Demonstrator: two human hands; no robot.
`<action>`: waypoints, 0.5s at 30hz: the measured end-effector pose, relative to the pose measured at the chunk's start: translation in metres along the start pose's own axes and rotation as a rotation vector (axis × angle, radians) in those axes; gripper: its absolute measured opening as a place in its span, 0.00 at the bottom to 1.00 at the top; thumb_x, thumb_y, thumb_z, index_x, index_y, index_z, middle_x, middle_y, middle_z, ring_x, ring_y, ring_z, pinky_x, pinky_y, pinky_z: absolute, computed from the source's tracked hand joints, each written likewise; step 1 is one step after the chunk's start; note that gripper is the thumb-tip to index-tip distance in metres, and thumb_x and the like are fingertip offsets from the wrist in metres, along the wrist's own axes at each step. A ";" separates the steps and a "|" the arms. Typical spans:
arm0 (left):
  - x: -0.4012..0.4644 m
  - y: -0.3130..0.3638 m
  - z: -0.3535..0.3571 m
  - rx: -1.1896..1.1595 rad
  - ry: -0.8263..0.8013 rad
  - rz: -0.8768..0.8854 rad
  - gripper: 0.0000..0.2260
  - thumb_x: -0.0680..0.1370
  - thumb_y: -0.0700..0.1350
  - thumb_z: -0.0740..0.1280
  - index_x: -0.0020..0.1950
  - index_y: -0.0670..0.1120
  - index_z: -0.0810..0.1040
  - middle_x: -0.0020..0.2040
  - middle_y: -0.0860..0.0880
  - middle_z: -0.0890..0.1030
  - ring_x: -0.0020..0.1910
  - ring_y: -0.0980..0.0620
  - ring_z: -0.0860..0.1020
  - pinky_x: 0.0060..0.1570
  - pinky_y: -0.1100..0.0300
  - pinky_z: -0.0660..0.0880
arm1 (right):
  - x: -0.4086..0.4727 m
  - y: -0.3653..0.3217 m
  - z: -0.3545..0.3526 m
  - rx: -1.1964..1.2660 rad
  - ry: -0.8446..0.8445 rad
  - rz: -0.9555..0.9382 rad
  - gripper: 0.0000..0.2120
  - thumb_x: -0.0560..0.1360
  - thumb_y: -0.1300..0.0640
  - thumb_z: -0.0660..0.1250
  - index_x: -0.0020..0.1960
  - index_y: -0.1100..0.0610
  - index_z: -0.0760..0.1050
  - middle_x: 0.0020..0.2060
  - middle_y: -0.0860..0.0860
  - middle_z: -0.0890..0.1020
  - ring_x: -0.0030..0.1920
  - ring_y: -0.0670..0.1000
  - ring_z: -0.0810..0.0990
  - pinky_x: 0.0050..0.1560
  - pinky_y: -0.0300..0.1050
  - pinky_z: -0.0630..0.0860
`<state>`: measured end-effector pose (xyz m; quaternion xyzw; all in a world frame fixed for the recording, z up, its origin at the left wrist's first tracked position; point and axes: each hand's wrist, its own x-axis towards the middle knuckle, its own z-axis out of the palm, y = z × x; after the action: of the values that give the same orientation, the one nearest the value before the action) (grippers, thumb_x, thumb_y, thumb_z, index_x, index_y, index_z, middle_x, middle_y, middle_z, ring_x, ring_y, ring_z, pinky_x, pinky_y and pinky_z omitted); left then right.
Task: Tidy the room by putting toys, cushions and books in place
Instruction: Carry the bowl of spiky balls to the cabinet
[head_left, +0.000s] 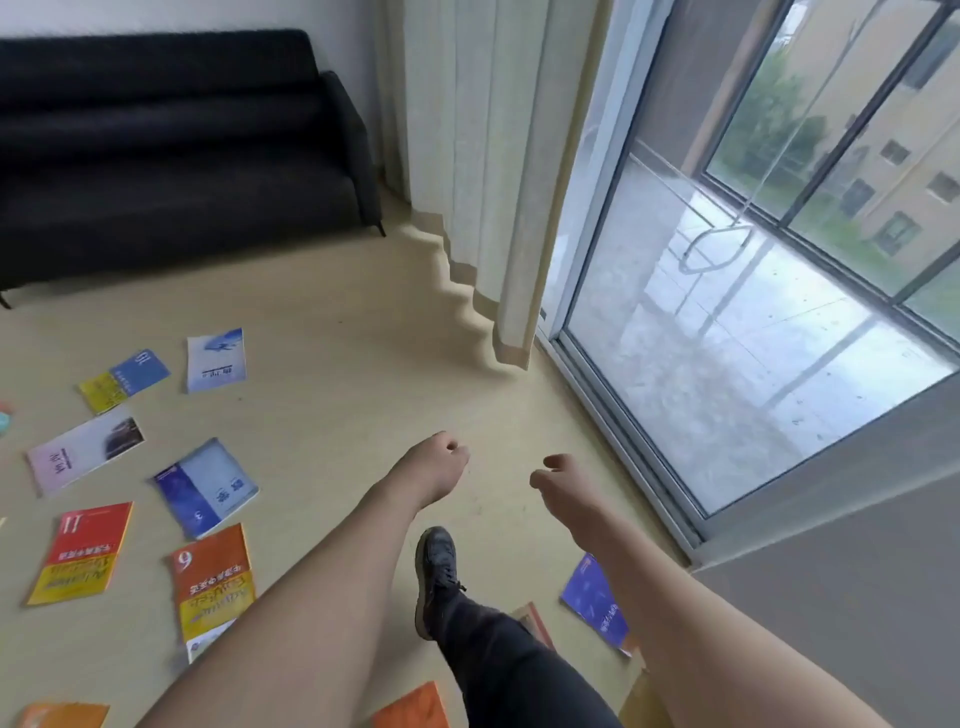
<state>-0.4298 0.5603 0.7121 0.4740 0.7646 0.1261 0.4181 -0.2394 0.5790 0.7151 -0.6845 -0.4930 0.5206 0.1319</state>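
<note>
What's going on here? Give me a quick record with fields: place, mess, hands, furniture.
place: room with beige floor, curtain, glass door
mess: books scattered flat on floor, including red book, orange book, purple book
left hand: fingers loosely curled, holding nothing
right hand: fingers loosely curled, holding nothing
furniture: black sofa against wall

Black sofa against the wall, pale curtain beside sliding glass door, beige floor.

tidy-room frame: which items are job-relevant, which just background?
Job:
books scattered on floor, e.g. red book, orange book, purple book
left hand, right hand, both empty

Background:
black sofa
curtain
glass door
</note>
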 end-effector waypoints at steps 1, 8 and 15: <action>0.018 -0.001 -0.012 -0.005 0.003 0.001 0.14 0.80 0.53 0.56 0.57 0.46 0.75 0.52 0.47 0.79 0.47 0.46 0.75 0.47 0.56 0.71 | 0.017 -0.013 0.007 0.012 -0.008 0.003 0.26 0.74 0.59 0.62 0.71 0.58 0.65 0.43 0.51 0.77 0.40 0.49 0.75 0.41 0.42 0.70; 0.154 -0.016 -0.112 0.002 -0.010 -0.050 0.13 0.80 0.54 0.56 0.57 0.49 0.74 0.51 0.51 0.79 0.50 0.47 0.78 0.51 0.54 0.74 | 0.145 -0.120 0.073 0.042 -0.043 0.025 0.18 0.74 0.59 0.63 0.64 0.55 0.69 0.45 0.52 0.75 0.45 0.51 0.74 0.40 0.41 0.68; 0.212 -0.091 -0.237 -0.033 0.078 -0.205 0.11 0.79 0.51 0.57 0.54 0.47 0.74 0.47 0.49 0.78 0.41 0.48 0.74 0.41 0.57 0.69 | 0.201 -0.252 0.162 -0.070 -0.218 -0.032 0.24 0.75 0.60 0.63 0.71 0.58 0.66 0.58 0.56 0.76 0.56 0.54 0.75 0.51 0.42 0.69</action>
<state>-0.7090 0.7371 0.6952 0.3811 0.8227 0.1135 0.4064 -0.5169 0.8092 0.7047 -0.6202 -0.5329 0.5723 0.0617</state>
